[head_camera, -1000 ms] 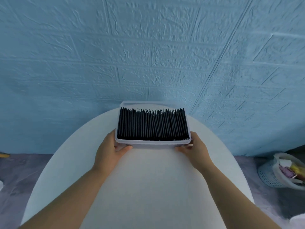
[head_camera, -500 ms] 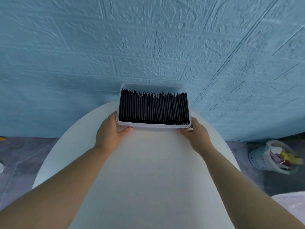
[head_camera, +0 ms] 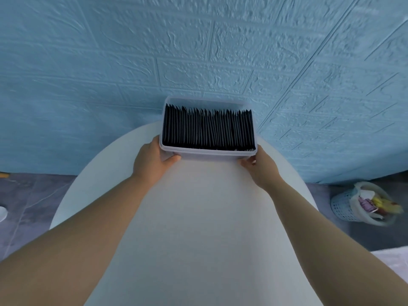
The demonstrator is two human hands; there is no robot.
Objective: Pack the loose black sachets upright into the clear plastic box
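Black sachets [head_camera: 207, 129] filled the clear plastic box [head_camera: 207, 154] upright, at the far edge of the tabletop [head_camera: 198, 217]. Left hand [head_camera: 150, 161] and right hand [head_camera: 261, 166] each gripped a near corner, box maybe lifted, hard to tell. Packing looked done; next, seat it safely, let go.
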